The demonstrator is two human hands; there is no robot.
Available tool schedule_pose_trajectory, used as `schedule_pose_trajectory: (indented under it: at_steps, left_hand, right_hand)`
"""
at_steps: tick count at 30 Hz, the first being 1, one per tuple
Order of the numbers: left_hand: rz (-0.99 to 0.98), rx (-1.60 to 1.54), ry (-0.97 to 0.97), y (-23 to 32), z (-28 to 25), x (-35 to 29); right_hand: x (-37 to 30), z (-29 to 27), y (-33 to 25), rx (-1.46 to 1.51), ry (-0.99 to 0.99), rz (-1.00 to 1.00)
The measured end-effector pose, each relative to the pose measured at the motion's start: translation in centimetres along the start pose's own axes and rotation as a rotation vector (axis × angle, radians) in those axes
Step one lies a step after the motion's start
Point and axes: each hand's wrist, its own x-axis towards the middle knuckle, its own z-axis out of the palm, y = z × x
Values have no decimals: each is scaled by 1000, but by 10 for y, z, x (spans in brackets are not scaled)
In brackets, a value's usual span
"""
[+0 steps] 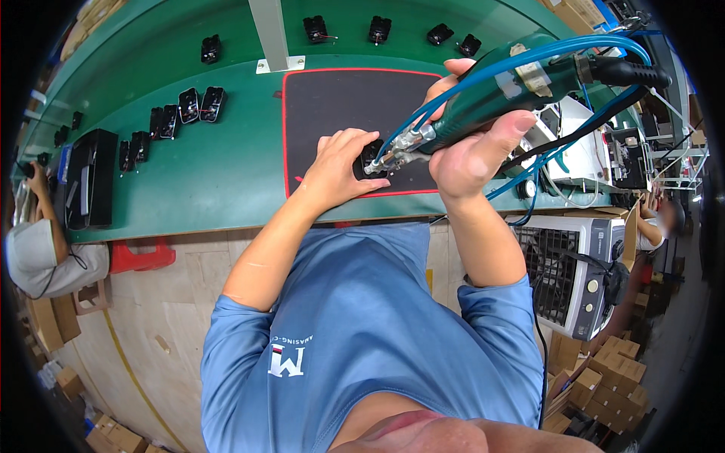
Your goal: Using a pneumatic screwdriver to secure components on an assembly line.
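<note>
On the near half of the mat (325,98), the left hand (337,167) grips a black part (369,153); the right hand (466,162) is closed around the driver (483,109), directed at it. This piece seems unfinished; which other parts (189,106), left and far, are done, I cannot tell.

Fisheye on wearer's head, facing steeply down, close above green workbench (242,170).

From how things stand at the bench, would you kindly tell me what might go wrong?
The left hand steadies the small black part right beside the tip of the green power tool, so a slip could hurt a finger. The blue hoses loop over the tool and, if snagged, might pull it off line.
</note>
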Motion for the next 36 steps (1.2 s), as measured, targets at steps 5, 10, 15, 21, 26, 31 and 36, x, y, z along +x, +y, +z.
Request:
schedule_pose_trajectory:
  at_steps: [5,10,15,21,26,31,36]
  left_hand:
    - [-34,3,-26,-1,0,2]
    - [-51,-22,-26,3,-1,3]
    - [-92,-18,-72,3,-6,5]
    - [-37,-2,10,7,-4,0]
    - [3,-61,-10,6,-4,2]
    - [19,-45,18,5,-2,2]
    - [32,-38,22,6,-2,1]
  right_hand:
    - [1,7,-4,-72,32,27]
    - [-10,-1,7,80,28,152]
    - [9,6,-8,-129,39,146]
    - [39,12,-39,102,92,-40]
    - [15,18,-10,-47,41,41]
    - [5,22,-1,-36,72,93]
    - [2,22,1,-68,100,104]
